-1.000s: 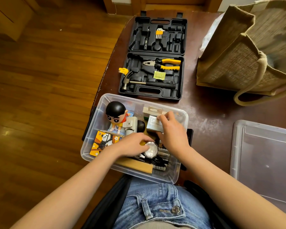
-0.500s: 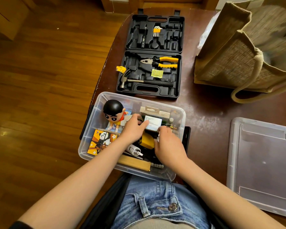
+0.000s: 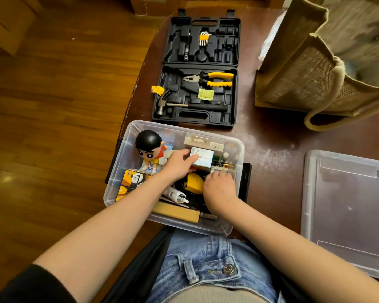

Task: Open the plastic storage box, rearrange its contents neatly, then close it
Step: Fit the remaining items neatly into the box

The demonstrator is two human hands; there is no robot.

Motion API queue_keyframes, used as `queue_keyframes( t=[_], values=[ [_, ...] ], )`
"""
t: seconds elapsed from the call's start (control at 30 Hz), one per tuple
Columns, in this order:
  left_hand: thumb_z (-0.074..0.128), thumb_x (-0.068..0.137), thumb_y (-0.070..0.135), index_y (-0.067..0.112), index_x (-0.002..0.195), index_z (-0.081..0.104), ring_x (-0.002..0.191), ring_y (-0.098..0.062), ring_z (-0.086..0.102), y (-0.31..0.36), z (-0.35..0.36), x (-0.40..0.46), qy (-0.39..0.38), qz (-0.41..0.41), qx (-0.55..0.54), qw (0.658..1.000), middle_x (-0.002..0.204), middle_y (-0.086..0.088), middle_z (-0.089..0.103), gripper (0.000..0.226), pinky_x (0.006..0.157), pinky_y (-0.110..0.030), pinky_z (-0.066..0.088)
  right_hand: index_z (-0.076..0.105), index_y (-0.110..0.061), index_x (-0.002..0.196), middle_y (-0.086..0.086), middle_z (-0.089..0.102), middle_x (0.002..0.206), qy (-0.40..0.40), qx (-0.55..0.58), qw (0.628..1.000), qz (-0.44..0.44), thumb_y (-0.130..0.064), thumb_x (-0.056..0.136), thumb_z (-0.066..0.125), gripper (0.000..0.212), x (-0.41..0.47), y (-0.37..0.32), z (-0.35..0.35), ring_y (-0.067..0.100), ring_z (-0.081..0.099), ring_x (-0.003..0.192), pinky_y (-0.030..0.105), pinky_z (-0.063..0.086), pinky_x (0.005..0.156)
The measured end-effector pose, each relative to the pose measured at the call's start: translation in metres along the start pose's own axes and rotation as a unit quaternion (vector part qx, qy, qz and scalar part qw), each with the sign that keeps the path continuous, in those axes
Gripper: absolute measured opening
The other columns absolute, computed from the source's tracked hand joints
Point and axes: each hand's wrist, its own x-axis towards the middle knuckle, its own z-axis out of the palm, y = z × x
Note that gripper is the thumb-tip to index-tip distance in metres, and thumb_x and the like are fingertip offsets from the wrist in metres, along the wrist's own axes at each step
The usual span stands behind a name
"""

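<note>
**Now: L hand on the white carton, R hand down at the batteries**

Head view, hands: the left hand (image 3: 179,165) has moved up and right since 0.5 s ago and lies over the near-left corner of the small white carton (image 3: 202,159), fingers out over its printed top, thumb toward the near edge. Looks like a light grip or a nudge; can't tell how firmly it holds. One sec ago this hand was lower, by a round silver thing that no longer shows. The right hand (image 3: 220,189) has come off the carton it was pinching then and sits lower, fingers curled down toward the batteries (image 3: 222,167) at the box's right side. Fingertips are hidden behind the knuckles, so can't tell if it pinches anything.

Head view, box: the box (image 3: 127,154) sits open at the table's near edge, right above the lap, same spot as before. Lid (image 3: 346,206) lies flat well off to the right, untouched. Inside: figure (image 3: 150,149) upright at back left, panda cube (image 3: 132,182) in front of it, yellow item (image 3: 194,182) between the hands, white tube (image 3: 176,195) and wood block (image 3: 176,212) near the front wall. None of those have shifted.

Head view, rest: tool case (image 3: 198,68) open just behind the box, bag (image 3: 324,62) at far right.

Meaning for task: opening is done, sorting is mid-way, w/ the carton being squared against the back row. Closing not yet started.
</note>
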Motion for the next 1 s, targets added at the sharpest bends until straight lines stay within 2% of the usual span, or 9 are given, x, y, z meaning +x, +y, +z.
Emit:
queue_keyframes(
  t=[0.13, 0.23, 0.43, 0.5, 0.57, 0.63, 0.73, 0.87, 1.0],
  values=[
    [0.047, 0.098, 0.012, 0.001, 0.133, 0.049, 0.116, -0.028, 0.057, 0.002, 0.0, -0.002, 0.006, -0.005, 0.009, 1.0, 0.129, -0.018, 0.058, 0.036, 0.087, -0.027, 0.05, 0.042, -0.002, 0.131, 0.017, 0.048, 0.126, -0.008, -0.01, 1.0, 0.014, -0.022, 0.089, 0.056, 0.049, 0.018, -0.002, 0.0, 0.029, 0.052, 0.11, 0.034, 0.045, 0.085],
    [0.051, 0.097, 0.012, 0.0, 0.13, 0.051, 0.115, -0.028, 0.058, 0.002, 0.001, -0.002, 0.03, -0.01, -0.008, 0.999, 0.127, -0.018, 0.059, 0.035, 0.084, -0.027, 0.051, 0.04, -0.001, 0.131, 0.019, 0.046, 0.127, -0.017, 0.012, 0.999, 0.025, -0.018, 0.089, 0.056, 0.048, 0.023, -0.007, 0.005, 0.03, 0.053, 0.111, 0.035, 0.047, 0.086],
    [0.067, 0.087, 0.016, -0.003, 0.123, 0.054, 0.107, -0.03, 0.061, -0.004, -0.002, 0.001, 0.088, -0.031, -0.015, 0.996, 0.118, -0.02, 0.062, 0.042, 0.09, -0.042, 0.054, 0.04, 0.0, 0.132, 0.019, 0.045, 0.126, -0.029, 0.056, 0.998, -0.001, -0.015, 0.087, 0.058, 0.051, 0.016, -0.001, -0.001, 0.031, 0.052, 0.109, 0.033, 0.048, 0.08],
    [0.07, 0.085, 0.018, -0.001, 0.118, 0.054, 0.105, -0.029, 0.062, -0.004, -0.004, 0.003, 0.087, -0.037, -0.029, 0.995, 0.114, -0.017, 0.06, 0.042, 0.085, -0.039, 0.056, 0.052, -0.005, 0.116, 0.015, 0.052, 0.113, -0.036, 0.084, 0.995, -0.046, -0.018, 0.086, 0.058, 0.034, 0.01, 0.007, -0.011, 0.028, 0.053, 0.096, 0.032, 0.045, 0.072],
    [0.069, 0.086, 0.022, 0.003, 0.108, 0.053, 0.102, -0.025, 0.062, -0.004, -0.007, 0.006, 0.076, -0.04, -0.025, 0.996, 0.108, -0.012, 0.057, 0.033, 0.076, -0.032, 0.058, 0.055, -0.011, 0.09, 0.007, 0.055, 0.087, -0.049, 0.126, 0.987, -0.084, -0.025, 0.084, 0.058, 0.016, 0.001, 0.015, -0.021, 0.023, 0.051, 0.077, 0.029, 0.042, 0.062],
    [0.061, 0.091, 0.027, 0.006, 0.091, 0.052, 0.095, -0.022, 0.065, -0.002, -0.011, 0.006, 0.052, -0.036, -0.019, 0.998, 0.097, -0.009, 0.059, 0.023, 0.066, -0.023, 0.056, 0.049, -0.012, 0.079, 0.003, 0.052, 0.075, -0.074, 0.165, 0.98, -0.088, -0.033, 0.087, 0.054, 0.022, -0.007, 0.02, -0.025, 0.022, 0.049, 0.07, 0.028, 0.039, 0.058],
    [0.051, 0.096, 0.031, 0.01, 0.08, 0.05, 0.077, -0.018, 0.065, 0.002, -0.029, 0.002, 0.05, -0.002, 0.046, 0.998, 0.081, -0.005, 0.057, 0.027, 0.06, -0.019, 0.053, 0.041, -0.014, 0.089, 0.004, 0.05, 0.086, -0.092, 0.209, 0.972, -0.053, -0.042, 0.093, 0.041, 0.027, -0.015, 0.018, -0.025, 0.024, 0.047, 0.077, 0.032, 0.037, 0.066],
    [0.048, 0.098, 0.021, 0.009, 0.095, 0.052, 0.076, -0.017, 0.064, 0.004, -0.065, -0.012, 0.003, 0.037, 0.076, 0.996, 0.093, -0.009, 0.061, 0.013, 0.076, -0.029, 0.053, 0.049, -0.009, 0.113, 0.012, 0.058, 0.106, -0.109, 0.256, 0.96, -0.005, -0.049, 0.095, 0.029, 0.048, -0.014, 0.006, -0.022, 0.03, 0.054, 0.094, 0.035, 0.039, 0.074],
    [0.049, 0.097, 0.02, 0.008, 0.101, 0.06, 0.081, -0.016, 0.067, 0.006, -0.1, -0.028, -0.06, 0.072, 0.094, 0.991, 0.098, -0.008, 0.066, 0.016, 0.074, -0.022, 0.055, 0.054, -0.013, 0.093, 0.005, 0.064, 0.093, -0.095, 0.34, 0.935, 0.031, -0.052, 0.087, 0.048, 0.04, -0.008, 0.004, -0.018, 0.023, 0.059, 0.085, 0.033, 0.045, 0.071]
  ],
)
